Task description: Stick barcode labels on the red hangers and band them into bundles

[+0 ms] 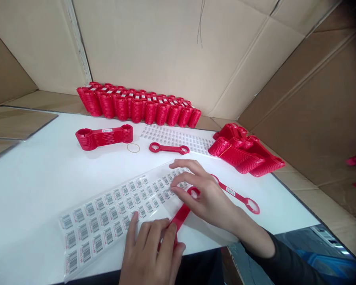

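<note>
A flat red plastic double-ring link (181, 215) lies at the table's front edge, slanting up to the right. My left hand (150, 249) grips its near end between thumb and fingers, hiding that ring; its outstretched little finger touches a barcode sticker sheet (106, 217). Over the sheet's right end is my right hand (206, 194), fingers bent and apart, with nothing visible between the fingertips. Its palm partly covers the link's far ring. Just right of this hand, another red link (237, 194) with a white barcode label lies flat.
Along the back stands a row of stacked red links (136, 109). A labelled stack (106, 136) sits at left, near a rubber band (133, 148). One loose link (169, 149) lies before a second sticker sheet (178, 138). More stacks (243, 152) are at right. Cardboard walls (166, 47) enclose the table.
</note>
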Demonstrator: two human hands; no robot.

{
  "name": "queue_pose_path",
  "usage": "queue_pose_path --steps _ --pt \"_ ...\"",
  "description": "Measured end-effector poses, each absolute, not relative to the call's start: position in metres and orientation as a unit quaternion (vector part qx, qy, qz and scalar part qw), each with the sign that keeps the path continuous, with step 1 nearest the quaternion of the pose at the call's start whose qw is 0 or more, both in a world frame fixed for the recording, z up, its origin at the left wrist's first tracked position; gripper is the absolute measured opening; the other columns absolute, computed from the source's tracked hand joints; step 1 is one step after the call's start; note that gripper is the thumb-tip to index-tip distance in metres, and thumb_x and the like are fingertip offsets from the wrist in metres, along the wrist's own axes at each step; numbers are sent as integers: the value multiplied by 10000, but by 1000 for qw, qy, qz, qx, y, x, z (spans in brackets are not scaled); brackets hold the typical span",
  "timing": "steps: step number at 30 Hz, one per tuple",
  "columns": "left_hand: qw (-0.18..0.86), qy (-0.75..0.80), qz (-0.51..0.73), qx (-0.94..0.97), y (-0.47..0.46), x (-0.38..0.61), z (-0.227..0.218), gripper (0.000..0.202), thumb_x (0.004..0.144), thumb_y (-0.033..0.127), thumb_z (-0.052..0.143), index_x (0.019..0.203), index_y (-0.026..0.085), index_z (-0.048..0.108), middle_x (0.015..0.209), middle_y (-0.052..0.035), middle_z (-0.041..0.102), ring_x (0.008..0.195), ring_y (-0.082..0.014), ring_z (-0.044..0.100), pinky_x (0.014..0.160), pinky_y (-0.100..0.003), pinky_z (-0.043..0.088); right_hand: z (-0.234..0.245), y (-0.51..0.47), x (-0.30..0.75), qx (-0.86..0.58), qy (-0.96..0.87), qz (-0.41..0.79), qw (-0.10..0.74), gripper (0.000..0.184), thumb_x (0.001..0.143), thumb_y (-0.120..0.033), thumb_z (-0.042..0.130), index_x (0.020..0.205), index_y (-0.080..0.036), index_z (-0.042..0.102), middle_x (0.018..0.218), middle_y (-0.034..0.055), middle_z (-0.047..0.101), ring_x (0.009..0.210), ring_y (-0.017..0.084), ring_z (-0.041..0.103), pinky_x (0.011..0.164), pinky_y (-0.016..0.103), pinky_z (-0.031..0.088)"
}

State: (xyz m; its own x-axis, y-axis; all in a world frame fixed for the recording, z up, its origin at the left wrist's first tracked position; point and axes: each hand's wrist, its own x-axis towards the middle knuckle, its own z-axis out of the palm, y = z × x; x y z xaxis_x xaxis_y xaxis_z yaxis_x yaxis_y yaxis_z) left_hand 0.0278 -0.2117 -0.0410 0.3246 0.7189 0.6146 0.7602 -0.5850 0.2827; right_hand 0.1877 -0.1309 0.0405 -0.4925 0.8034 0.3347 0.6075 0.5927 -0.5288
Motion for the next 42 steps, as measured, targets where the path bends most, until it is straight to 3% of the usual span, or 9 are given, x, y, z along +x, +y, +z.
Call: queue_pose_path --steps 5,13,18,28,42 --pt "34 -450 -355 -818 -210 27 -39 212 812 212 572 1023 193 589 914 0 615 796 -131 557 1002 -419 295 40 -154 204 -523 -757 268 286 121 837 -257 533 751 -211 604 1108 63 531 1065 206 519 896 365 443" --pt "51 -452 -361 -814 -210 27 -40 220 809 215 578 1026 192 599 908 -4 618 804 -129 563 1003 -411 301 22 -165 199 -597 -660 372 263 151 820 -256 522 694 -189 573 1243 79 465 1235 231 394 1005 416 350" --pt "49 -451 -365 -813 -209 27 -39 222 810 212 576 1030 193 599 903 -1 621 803 -127 564 997 -403 309 18 -164 193 -620 -648 362 255 149 811 -249 526 686 -182 569 1305 88 428 1282 231 337 1042 432 294" --pt "51 -452 -373 -809 -209 29 -41 216 804 206 579 1018 190 605 896 -8 627 787 -134 562 979 -419 328 14 -165 194 -610 -673 330 257 157 806 -276 531 688 -187 583 1289 89 460 1256 255 385 1000 452 356" --pt "51 -446 -370 -813 -209 27 -41 236 797 205 589 1032 187 601 899 -4 623 795 -132 559 981 -411 319 15 -165 192 -616 -668 342 240 138 811 -228 516 694 -181 571 1292 88 440 1277 228 348 1050 445 286"
